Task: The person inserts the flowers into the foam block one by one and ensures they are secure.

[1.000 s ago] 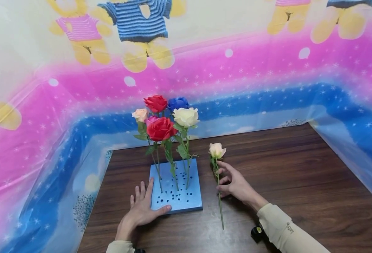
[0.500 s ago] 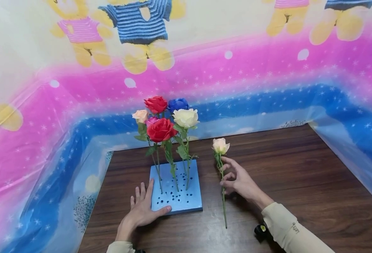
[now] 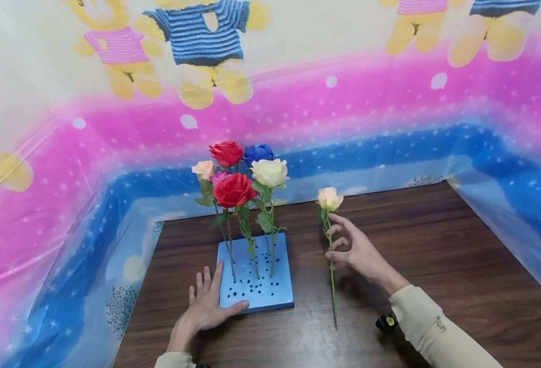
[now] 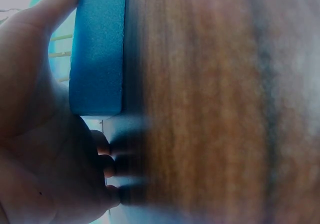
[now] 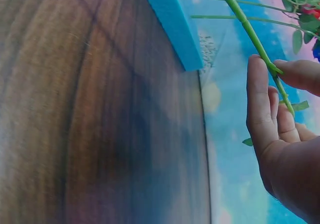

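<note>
A pale peach rose (image 3: 330, 199) is pinched by its green stem (image 5: 245, 24) between the thumb and fingers of my right hand (image 3: 355, 253), to the right of the blue foam board (image 3: 279, 296). Its bloom points up and away, with the lower stem hanging below the hand. My left hand (image 3: 208, 301) rests at the board's front left corner, fingers spread along the left side and thumb on the front edge. Standing in the board's holes are two red roses (image 3: 234, 189), a white rose (image 3: 269, 172), a blue rose (image 3: 258, 152), a small peach rose (image 3: 203, 169) and a partly hidden magenta rose (image 3: 220, 177).
The board lies on a dark wood-grain table (image 3: 413, 245) and has several open holes near its front. A printed pink and blue curtain (image 3: 367, 112) hangs behind the table and along its sides. A small black device (image 3: 385, 323) sits by the right sleeve.
My right hand has moved to the right and slightly away from me with the pale peach rose, lifting it clear of its former spot. The left hand and board have stayed in place.
</note>
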Demonstrator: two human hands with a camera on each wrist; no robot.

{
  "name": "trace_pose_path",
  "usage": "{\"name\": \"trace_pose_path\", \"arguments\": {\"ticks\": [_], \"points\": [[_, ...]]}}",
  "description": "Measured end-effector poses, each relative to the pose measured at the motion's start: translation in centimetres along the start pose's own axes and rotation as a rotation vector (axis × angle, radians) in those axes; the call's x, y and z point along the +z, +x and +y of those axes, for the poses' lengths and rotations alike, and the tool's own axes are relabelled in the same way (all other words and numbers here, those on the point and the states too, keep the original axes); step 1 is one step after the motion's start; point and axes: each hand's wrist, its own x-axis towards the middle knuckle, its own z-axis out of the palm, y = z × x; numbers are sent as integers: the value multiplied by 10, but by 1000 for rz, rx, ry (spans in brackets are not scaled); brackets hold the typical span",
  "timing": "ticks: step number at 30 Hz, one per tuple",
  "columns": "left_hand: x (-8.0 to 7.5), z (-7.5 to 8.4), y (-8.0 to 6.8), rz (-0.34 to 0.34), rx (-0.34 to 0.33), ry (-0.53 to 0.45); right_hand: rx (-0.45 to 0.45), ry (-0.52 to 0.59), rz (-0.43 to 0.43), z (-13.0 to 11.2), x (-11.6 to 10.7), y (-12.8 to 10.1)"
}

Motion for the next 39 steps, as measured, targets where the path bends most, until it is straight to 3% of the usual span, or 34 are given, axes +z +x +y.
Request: {"name": "trace_pose_path", "arguments": {"ticks": [13, 21, 39], "points": [[0, -1, 0, 2, 9, 1, -205, -67, 25, -29, -7, 1], [0, -1, 0, 6, 7, 2, -332, -53, 20, -45, -8, 3], [0, 0, -1, 13, 5, 1, -438, -99, 37, -59, -6, 5]]}}
